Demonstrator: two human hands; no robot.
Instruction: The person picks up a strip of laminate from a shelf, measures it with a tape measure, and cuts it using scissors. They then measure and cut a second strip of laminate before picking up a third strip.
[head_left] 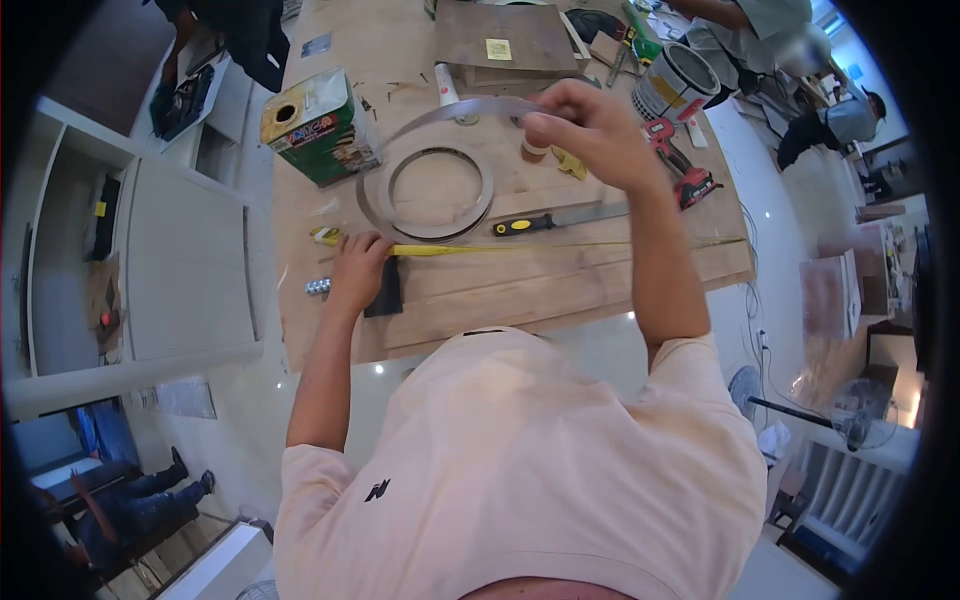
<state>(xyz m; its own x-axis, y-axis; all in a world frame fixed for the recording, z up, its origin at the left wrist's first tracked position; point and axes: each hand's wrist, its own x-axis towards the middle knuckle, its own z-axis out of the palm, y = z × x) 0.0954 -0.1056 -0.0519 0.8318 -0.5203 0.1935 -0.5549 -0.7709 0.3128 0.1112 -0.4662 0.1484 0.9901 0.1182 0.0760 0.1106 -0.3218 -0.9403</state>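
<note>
My right hand [590,130] is raised over the table, its fingers pinching the free end of a thin grey edge-banding strip [440,113]. From there the strip curves down to its coil [486,195], which lies flat on the wood. My left hand [362,262] is closed on a yellow tape measure [325,236] near the table's left side. The tape's blade [470,249] runs out to the right edge. Partly under my left hand is a dark flat piece [388,292]. A file [523,225] with a black and yellow handle lies just beyond the blade.
A green tin [318,135] stands at the left of the wooden table [440,325]. To the right are a red cordless drill [690,175] and a grey can [672,90]. Brown boards [490,30] lie at the back. Other people work around the room.
</note>
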